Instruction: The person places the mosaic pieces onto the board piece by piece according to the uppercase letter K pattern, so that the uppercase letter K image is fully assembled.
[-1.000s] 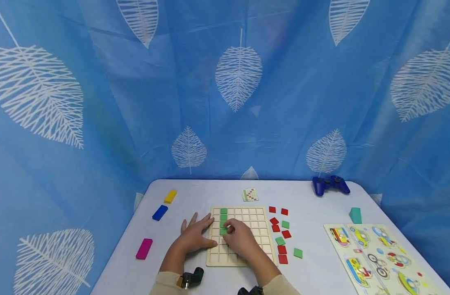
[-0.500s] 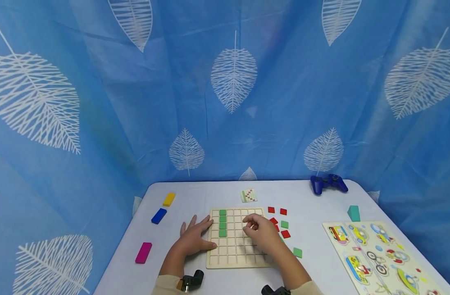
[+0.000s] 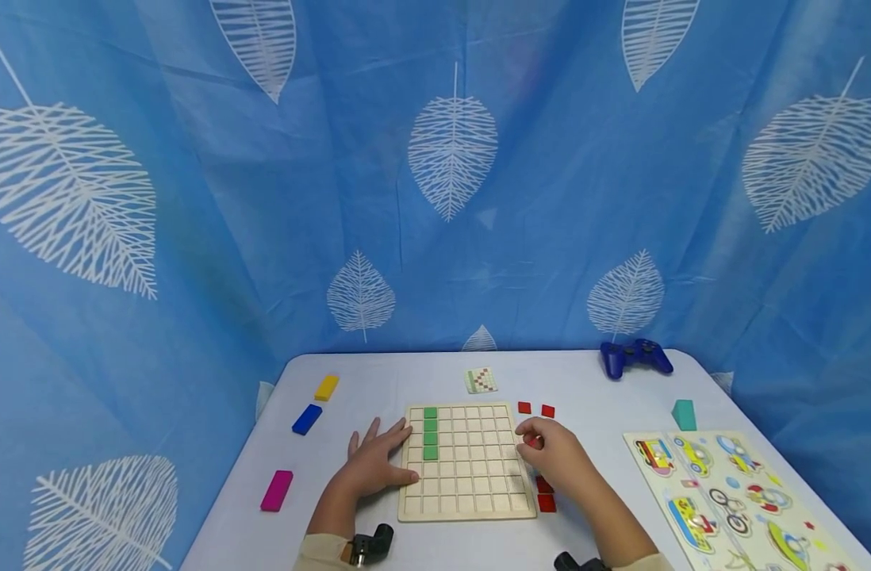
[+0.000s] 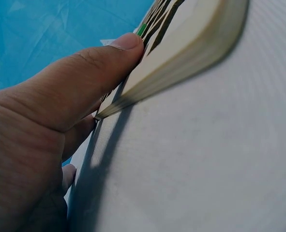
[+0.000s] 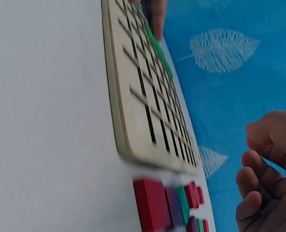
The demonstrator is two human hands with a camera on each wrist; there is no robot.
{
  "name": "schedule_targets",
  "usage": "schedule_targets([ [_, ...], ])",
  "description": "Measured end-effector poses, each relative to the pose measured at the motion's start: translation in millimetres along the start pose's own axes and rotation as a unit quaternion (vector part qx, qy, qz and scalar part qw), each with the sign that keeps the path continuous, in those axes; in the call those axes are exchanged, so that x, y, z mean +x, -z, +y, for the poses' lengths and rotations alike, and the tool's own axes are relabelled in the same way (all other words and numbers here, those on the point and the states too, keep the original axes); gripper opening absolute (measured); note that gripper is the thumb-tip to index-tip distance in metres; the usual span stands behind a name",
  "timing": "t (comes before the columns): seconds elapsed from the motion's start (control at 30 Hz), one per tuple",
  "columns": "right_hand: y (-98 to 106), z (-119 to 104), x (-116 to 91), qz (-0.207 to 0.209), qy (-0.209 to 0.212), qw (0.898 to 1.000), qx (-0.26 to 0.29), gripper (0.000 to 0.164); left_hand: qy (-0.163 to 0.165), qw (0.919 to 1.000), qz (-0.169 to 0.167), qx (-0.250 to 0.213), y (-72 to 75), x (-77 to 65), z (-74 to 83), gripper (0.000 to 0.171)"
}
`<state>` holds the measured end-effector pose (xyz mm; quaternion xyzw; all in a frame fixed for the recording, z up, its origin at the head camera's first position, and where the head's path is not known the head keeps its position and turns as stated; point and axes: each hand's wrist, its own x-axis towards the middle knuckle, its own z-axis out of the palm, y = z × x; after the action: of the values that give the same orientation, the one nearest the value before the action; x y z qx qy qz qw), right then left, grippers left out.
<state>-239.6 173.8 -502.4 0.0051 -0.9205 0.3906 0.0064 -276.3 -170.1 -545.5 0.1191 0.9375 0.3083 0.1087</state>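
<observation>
My left hand (image 3: 373, 464) rests on the left edge of a wooden grid board (image 3: 471, 480), fingers spread, its thumb on the board's rim in the left wrist view. A column of several green tiles (image 3: 431, 438) sits in the grid near the left side. Just past the board's right edge, my right hand (image 3: 560, 460) hovers over loose red tiles (image 3: 546, 503). Its fingers are loosely bent, and the right wrist view shows nothing between them. Beneath it in that view are red and green tiles (image 5: 150, 205); the head view has some hidden behind the hand.
A small pattern card (image 3: 481, 380) lies behind the board. Yellow (image 3: 327, 388), blue (image 3: 307, 419) and magenta (image 3: 277, 491) blocks lie on the left. At the right are a game controller (image 3: 635, 358), a teal block (image 3: 684, 415) and a picture puzzle (image 3: 721, 484).
My right hand has moved from the green tile column rightward across the board to the loose tiles. The left hand has stayed on the board's edge.
</observation>
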Motion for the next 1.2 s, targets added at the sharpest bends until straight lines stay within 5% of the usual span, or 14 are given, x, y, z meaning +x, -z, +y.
schedule_targets([
  [0.5, 21.1, 65.6, 20.7, -0.002, -0.098, 0.995, 0.006, 0.038, 0.005, 1.0000, 0.000, 0.001, -3.7, 1.3, -0.2, 0.096],
  [1.2, 15.4, 60.1, 43.9, -0.023, -0.146, 0.987, -0.067, 0.042, 0.006, 1.0000, -0.004, -0.007, -1.5, 1.7, -2.0, 0.096],
])
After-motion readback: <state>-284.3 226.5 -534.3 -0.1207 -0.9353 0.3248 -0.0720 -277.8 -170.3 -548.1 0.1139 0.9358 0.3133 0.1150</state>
